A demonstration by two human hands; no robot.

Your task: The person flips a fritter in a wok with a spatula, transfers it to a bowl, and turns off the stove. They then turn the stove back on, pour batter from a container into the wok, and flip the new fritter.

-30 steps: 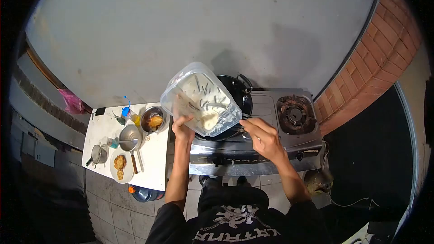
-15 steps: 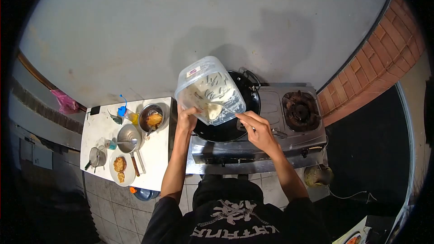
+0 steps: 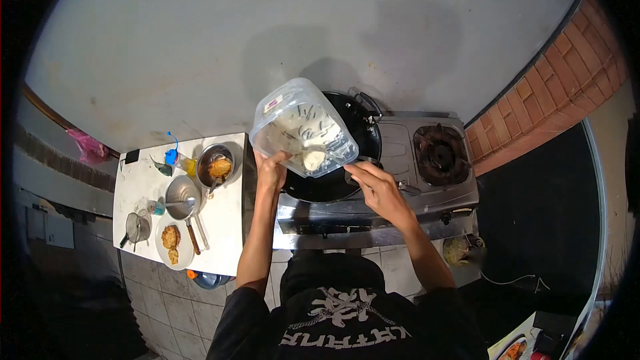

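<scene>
My left hand (image 3: 271,169) grips the side of a clear plastic container (image 3: 288,110), tilted over a black wok (image 3: 313,191) on the stove. Its inside walls are smeared with a white, wet mixture, with a pale lump (image 3: 313,160) low down. My right hand (image 3: 380,192) is closed around the handle of a spoon (image 3: 330,156), whose end reaches into the container at the lump. Part of the wok is hidden behind the container and my right hand.
The gas stove (image 3: 393,220) has a bare burner (image 3: 441,155) at right. On the white table (image 3: 227,227) at left stand a pot with fried food (image 3: 219,168), a metal saucepan (image 3: 183,193), a plate of fried pieces (image 3: 175,257) and a strainer (image 3: 138,228). A grey wall rises behind.
The spoon's end has shifted slightly within the container, around the pale lump. Both hands keep their holds, and the whole view has moved a little.
</scene>
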